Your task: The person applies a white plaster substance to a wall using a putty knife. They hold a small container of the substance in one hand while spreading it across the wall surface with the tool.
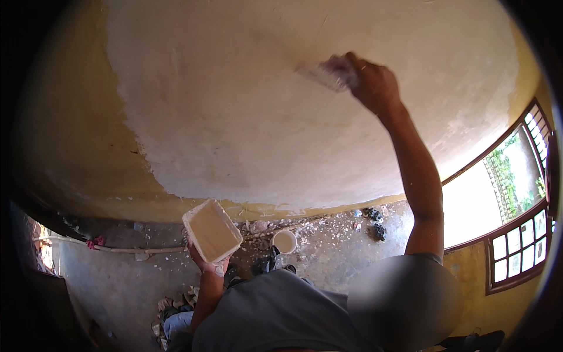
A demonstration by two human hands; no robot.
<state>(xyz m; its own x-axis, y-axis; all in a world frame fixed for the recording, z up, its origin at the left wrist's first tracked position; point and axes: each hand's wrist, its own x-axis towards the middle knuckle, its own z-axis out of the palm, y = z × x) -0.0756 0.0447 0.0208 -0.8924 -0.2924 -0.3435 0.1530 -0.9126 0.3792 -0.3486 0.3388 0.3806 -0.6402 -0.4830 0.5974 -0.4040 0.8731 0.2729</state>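
Along the far left, yellow wall (76,146) meets a grey floor (117,287), where a pole (146,251) lies near its foot. The left hand (205,261) grips a tray (228,220) of pale paste from below. Above spreads a ragged-edged pale coat (234,129); white flecks surround a bucket (295,244) on the floor. Raised before the coat, a blurred tool (328,74) is pinched in the right hand (376,87); contact with the wall cannot be told. Black bags (378,232) lie below, then a brown-framed window (488,276).
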